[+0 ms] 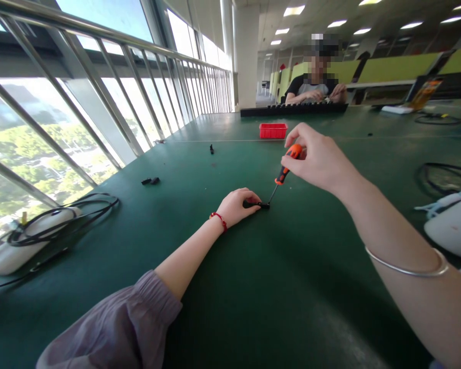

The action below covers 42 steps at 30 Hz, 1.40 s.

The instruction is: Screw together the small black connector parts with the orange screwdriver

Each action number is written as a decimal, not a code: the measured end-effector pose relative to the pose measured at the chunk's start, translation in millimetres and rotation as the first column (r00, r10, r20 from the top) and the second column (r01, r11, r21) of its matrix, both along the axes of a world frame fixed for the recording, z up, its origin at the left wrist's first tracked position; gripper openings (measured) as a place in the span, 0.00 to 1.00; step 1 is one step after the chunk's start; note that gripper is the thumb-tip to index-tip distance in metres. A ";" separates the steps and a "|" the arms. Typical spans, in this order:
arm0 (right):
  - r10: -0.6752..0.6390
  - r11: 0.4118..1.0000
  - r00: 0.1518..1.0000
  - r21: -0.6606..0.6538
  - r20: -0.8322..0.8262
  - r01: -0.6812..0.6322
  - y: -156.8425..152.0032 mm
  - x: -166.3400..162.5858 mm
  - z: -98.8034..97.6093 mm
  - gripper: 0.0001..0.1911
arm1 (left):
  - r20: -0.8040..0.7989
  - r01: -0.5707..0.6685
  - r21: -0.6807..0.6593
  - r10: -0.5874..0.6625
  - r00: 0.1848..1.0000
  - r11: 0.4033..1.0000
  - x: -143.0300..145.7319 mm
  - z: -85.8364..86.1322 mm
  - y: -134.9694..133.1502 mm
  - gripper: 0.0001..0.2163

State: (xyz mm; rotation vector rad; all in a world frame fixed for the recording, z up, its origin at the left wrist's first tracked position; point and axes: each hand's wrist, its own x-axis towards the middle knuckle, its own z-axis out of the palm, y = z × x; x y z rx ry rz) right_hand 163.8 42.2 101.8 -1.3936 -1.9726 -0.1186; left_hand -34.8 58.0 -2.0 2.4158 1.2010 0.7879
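My left hand [236, 206] rests on the green table [223, 287], fingers closed round a small black part [258, 205] that it pins to the surface. My right hand [318, 160] grips the orange and black handle of a screwdriver [285, 171]. The screwdriver slants down to the left, and its thin metal tip meets the right end of the black part. A red string bracelet circles my left wrist and a silver bangle my right forearm.
A red bin [273, 130] sits further back. Small black pieces [150, 180] and another [211, 149] lie to the left. A white device wrapped in black cable [42, 230] is at the left edge by the railing. A person [317, 82] works at the far end behind a black rack [294, 108].
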 end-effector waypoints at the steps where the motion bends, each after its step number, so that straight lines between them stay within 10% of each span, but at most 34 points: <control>1: 0.011 1.000 1.000 -0.019 0.002 -0.011 -1.0 -1.3 0.4 0.12 | 0.002 -0.001 -0.001 0.001 1.000 1.000 0.2 -0.3 0.1 0.06; 9: 0.013 1.000 1.000 -0.011 0.025 -0.012 -5.2 -5.1 1.0 0.12 | -0.183 -0.068 0.118 0.090 0.979 0.991 8.0 6.5 -10.5 0.10; 16: -0.025 0.998 0.998 -0.051 0.057 0.028 -6.3 -5.3 2.5 0.15 | -0.517 -0.225 0.291 0.351 0.781 0.930 44.5 21.9 -51.7 0.16; 42: -0.003 0.997 0.998 -0.081 0.068 0.009 -8.2 -4.1 6.0 0.15 | -0.442 -0.302 0.156 0.340 0.830 0.940 45.3 20.8 -52.1 0.12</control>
